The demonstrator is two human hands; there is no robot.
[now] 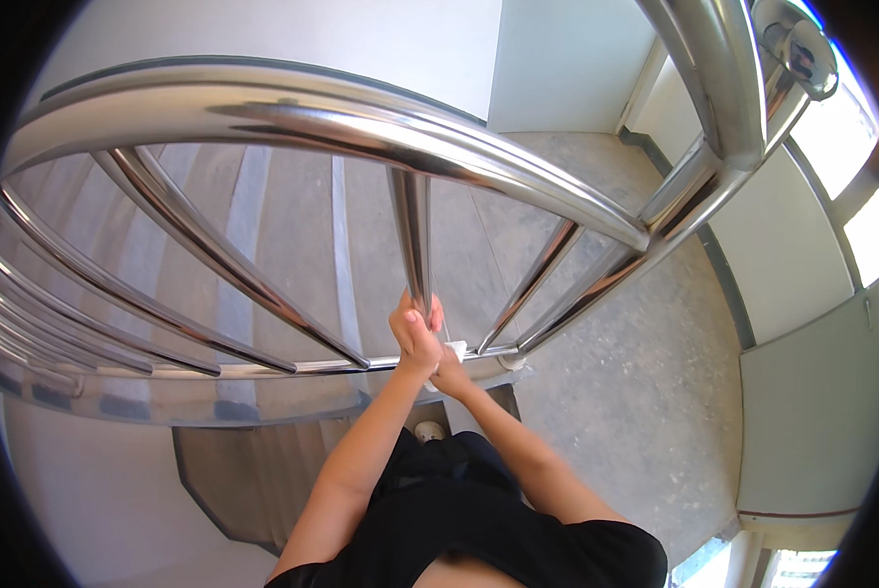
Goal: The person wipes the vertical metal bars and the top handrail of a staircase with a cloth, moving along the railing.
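In front of me a polished metal stair railing curves across the view, with its thick handrail on top. My left hand is closed around a vertical metal baluster, low on the post. Just below and to the right, my right hand is at the bottom rail, partly hidden behind the left hand and wrist. A white cloth shows at the right hand's fingers, over the bottom rail; the fingers themselves are mostly hidden.
Concrete steps lie beyond the balusters at the left. A thick corner post joins the handrail at the right. Past it are a speckled concrete landing, a pale wall panel and bright windows. More steps lie below at the left.
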